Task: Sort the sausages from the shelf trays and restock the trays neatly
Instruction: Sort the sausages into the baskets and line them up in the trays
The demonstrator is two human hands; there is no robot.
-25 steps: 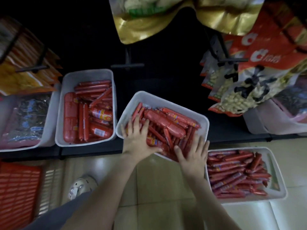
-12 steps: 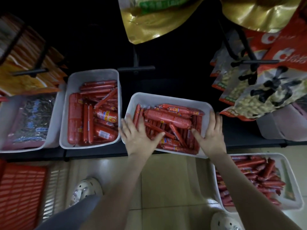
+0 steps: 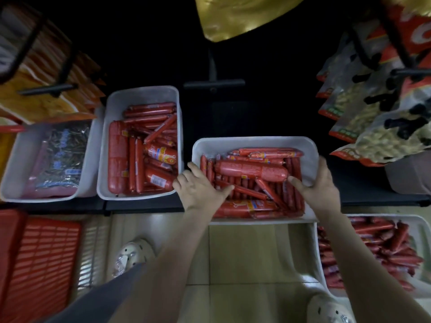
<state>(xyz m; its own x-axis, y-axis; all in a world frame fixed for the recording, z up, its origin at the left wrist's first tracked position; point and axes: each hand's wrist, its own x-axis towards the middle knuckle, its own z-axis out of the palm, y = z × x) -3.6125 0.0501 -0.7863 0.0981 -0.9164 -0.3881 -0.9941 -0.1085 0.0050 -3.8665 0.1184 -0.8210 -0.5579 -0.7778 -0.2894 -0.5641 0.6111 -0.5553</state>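
At the bottom of the frame two pale shoes (image 3: 132, 254) show on the tiled floor (image 3: 245, 252). The right one is cut by the lower edge. A red slatted crate (image 3: 39, 264) fills the lower left, blurred. At lower right a white floor tray (image 3: 423, 231) of thin red sausages is partly covered by the right forearm and runs out of the frame.

Above these, both hands hold the middle tray (image 3: 254, 142). The left hand (image 3: 200, 190) grips its left rim with the thumb laid across the sausages (image 3: 250, 171), and it hides that near corner. The right hand (image 3: 320, 188) clasps the right wall. Its thumb is inside, while its fingers curl round the outside, mostly hidden. The near edge of the tray overhangs the black shelf (image 3: 144, 206). Whether it rests there or is carried I cannot tell. It holds one thick sausage lying across many thin ones, and the labels are too blurred to read.

Further left on the shelf stands a second sausage tray (image 3: 140, 94), then a tray of clear packets (image 3: 14, 159) whose contents are hard to make out. Snack bags (image 3: 373, 117) hang at upper right and a gold bag (image 3: 245, 17) hangs at the top, both cropped.

A second ago the middle tray sat skewed with the right hand at its near edge. Now it lies square to the shelf, and that hand is on the side wall.
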